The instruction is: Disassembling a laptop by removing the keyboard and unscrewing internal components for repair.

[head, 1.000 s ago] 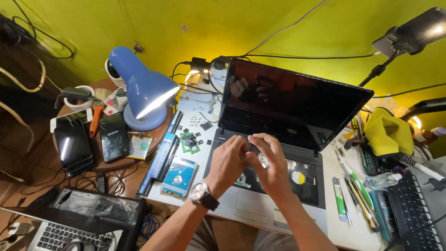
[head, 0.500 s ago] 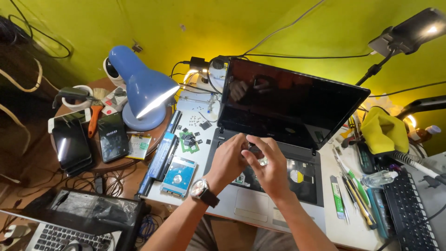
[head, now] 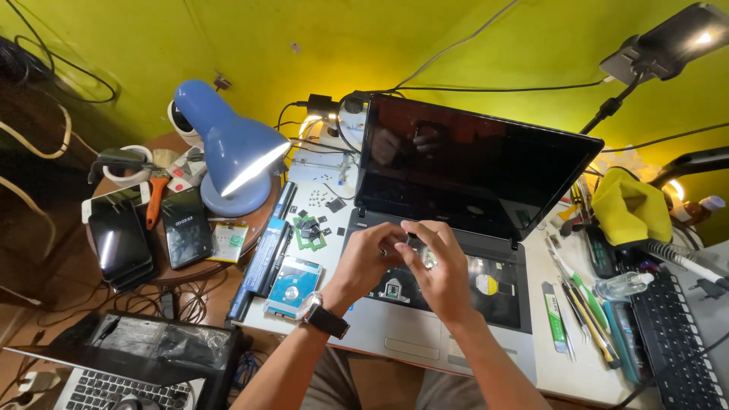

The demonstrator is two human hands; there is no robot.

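Black phones [head: 121, 247] on round side table far left, blue desk lamp [head: 228, 148] beside, hard drive [head: 292, 285] on worktop [head: 577, 364], left hand [head: 364, 262] and right hand [head: 440, 273] together over opened laptop [head: 486, 228], fingers [head: 414, 231] pinched on something too small to tell, tools [head: 581, 307] right.

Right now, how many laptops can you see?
2. An open silver laptop with its keyboard removed lies under both hands, and a second laptop sits at the bottom left corner. Others may be hidden.
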